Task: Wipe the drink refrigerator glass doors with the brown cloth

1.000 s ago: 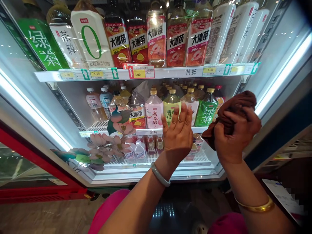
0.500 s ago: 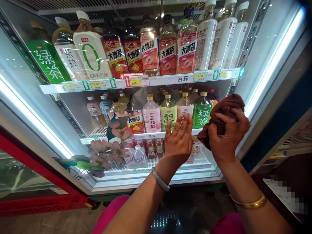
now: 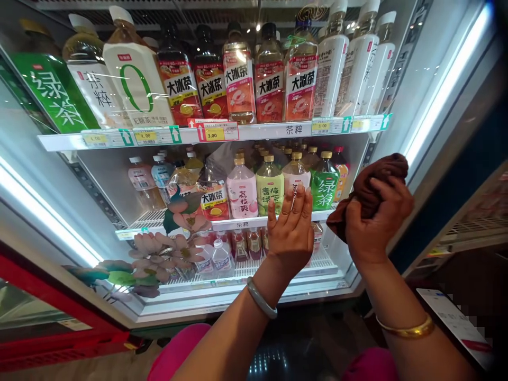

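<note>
Speaker A: Where is the cloth in your view?

Speaker B: Your right hand (image 3: 379, 225) holds the crumpled dark-brown cloth (image 3: 369, 185) near the right side of the clear glass pane (image 3: 190, 146). Part of the cloth bunches above your fingers; one end hangs below, beside your thumb.

Speaker A: State the finger positions.

Speaker B: Your right fingers are curled closed around the cloth. Your left hand (image 3: 291, 230) is open and raised, back toward you, with narrow gaps between the fingers. You cannot tell from this angle whether either the palm or the cloth touches the pane.

Speaker A: Identify the items behind your hands.

Speaker B: Your left fingertips overlap the pale-pink-labelled plastic bottle with a gold cap (image 3: 297, 173). Immediately to its left is the yellow-green-labelled bottle (image 3: 270, 185); to its right is the bright-green-labelled bottle (image 3: 325, 188). All three stand on the white middle shelf (image 3: 260, 221). The white upper shelf (image 3: 262, 132), with price labels along its edge, carries taller-looking bottles.

Speaker A: Locate the remaining reference points.

Speaker B: The pink-and-green flower decoration (image 3: 169, 254) is left of your left hand. A grey-white round bangle (image 3: 261, 299) encircles your left wrist; a gold-coloured metal bangle (image 3: 408, 329) encircles your right forearm.
</note>
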Available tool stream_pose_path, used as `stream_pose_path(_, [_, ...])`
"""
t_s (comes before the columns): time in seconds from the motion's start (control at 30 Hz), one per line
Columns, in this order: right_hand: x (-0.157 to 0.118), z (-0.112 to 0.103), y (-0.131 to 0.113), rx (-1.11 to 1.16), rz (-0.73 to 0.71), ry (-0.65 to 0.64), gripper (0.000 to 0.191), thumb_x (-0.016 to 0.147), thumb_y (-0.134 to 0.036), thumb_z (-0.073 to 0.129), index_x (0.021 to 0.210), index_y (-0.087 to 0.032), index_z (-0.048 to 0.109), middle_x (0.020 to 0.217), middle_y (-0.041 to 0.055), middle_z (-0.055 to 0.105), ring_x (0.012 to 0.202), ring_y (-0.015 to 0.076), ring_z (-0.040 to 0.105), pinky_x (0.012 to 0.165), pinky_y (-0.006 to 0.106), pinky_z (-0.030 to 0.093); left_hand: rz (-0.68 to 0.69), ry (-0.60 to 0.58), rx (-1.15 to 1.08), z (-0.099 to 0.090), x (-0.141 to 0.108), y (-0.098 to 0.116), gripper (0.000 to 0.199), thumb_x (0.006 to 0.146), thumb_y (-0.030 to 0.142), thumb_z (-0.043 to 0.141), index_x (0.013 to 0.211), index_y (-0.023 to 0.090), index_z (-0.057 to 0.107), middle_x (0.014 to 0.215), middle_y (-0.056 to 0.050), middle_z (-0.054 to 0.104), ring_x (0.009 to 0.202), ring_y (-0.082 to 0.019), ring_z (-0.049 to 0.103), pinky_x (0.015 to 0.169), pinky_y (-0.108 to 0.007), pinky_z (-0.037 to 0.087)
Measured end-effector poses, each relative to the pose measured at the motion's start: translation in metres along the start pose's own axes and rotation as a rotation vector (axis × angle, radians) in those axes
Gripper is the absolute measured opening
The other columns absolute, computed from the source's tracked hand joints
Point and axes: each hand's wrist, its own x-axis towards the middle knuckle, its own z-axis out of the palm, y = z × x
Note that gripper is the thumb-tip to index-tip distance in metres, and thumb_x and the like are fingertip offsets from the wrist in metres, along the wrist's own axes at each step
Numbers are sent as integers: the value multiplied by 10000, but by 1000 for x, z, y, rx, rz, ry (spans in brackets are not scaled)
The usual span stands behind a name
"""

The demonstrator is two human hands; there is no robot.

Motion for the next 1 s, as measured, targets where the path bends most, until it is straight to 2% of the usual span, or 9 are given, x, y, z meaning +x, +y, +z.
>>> stream_pose_path(0.17, [-15, 2, -33, 110, -228, -170, 491, 841, -208, 679, 1320, -287, 600, 1353, 94, 596, 1390, 325, 526, 1176, 562, 443, -8, 43, -1, 3, 0, 1, 685, 1016, 218, 434, 1671, 106, 269, 1655, -133, 423, 1644, -203, 187, 1374, -473, 14])
stream_pose_path(0.27, [-12, 0, -25, 141, -303, -198, 488, 831, -192, 667, 1303, -299, 604, 1334, 74, 599, 1380, 312, 533, 1171, 568, 453, -16, 42, -3, 3, 0, 3, 682, 1019, 220, 436, 1671, 104, 269, 1669, -131, 396, 1646, -208, 185, 1374, -478, 17])
stream_pose_path(0.4, [-2, -4, 10, 30, -41, -46, 494, 861, -249, 666, 1353, -255, 613, 1388, 135, 591, 1356, 359, 554, 1142, 635, 436, -21, 16, -3, 1, 1, 5, 690, 1005, 208, 443, 1668, 109, 280, 1690, -96, 365, 1656, -204, 139, 1375, -487, -2])
stream_pose_path(0.5, [-6, -4, 6, 13, 101, 11, 492, 877, -264, 673, 1365, -230, 619, 1427, 172, 577, 1376, 379, 538, 1146, 640, 421, -14, 17, 11, 1, 1, 4, 694, 1000, 212, 448, 1668, 116, 285, 1680, -87, 391, 1658, -198, 120, 1375, -482, -9])
stream_pose_path(0.57, [-13, -2, -11, 41, 25, -52, 510, 870, -262, 682, 1374, -248, 606, 1422, 151, 574, 1376, 362, 537, 1158, 620, 426, -15, 30, 18, 3, 0, 3, 693, 1005, 220, 455, 1670, 122, 286, 1670, -90, 411, 1655, -198, 134, 1375, -477, -9])
stream_pose_path(0.67, [-22, 1, -34, 124, -190, -185, 504, 856, -219, 656, 1348, -311, 599, 1380, 83, 583, 1389, 326, 530, 1177, 587, 438, -12, 37, 16, 4, 0, 3, 697, 1007, 221, 448, 1672, 107, 276, 1658, -123, 425, 1647, -212, 178, 1374, -480, 4])
stream_pose_path(0.77, [-20, 1, -23, 156, -289, -178, 480, 848, -184, 633, 1311, -311, 616, 1353, 72, 590, 1384, 311, 540, 1169, 567, 461, -14, 33, 11, 3, 1, 3, 693, 1007, 225, 454, 1668, 103, 287, 1659, -131, 419, 1647, -217, 180, 1374, -486, 9])
stream_pose_path(0.9, [-11, -1, 19, 78, -53, 3, 492, 869, -219, 657, 1360, -248, 629, 1407, 146, 583, 1382, 358, 544, 1159, 621, 438, -8, 2, 10, 1, 1, 3, 696, 992, 219, 465, 1659, 103, 308, 1678, -97, 393, 1658, -198, 118, 1375, -482, -19])
stream_pose_path(1.0, [-13, 0, 20, 70, 126, 103, 512, 879, -255, 680, 1387, -222, 631, 1436, 187, 572, 1390, 381, 537, 1162, 626, 424, 11, 0, 6, 0, 0, 1, 693, 986, 219, 463, 1653, 98, 318, 1684, -90, 381, 1659, -200, 116, 1376, -485, -13])
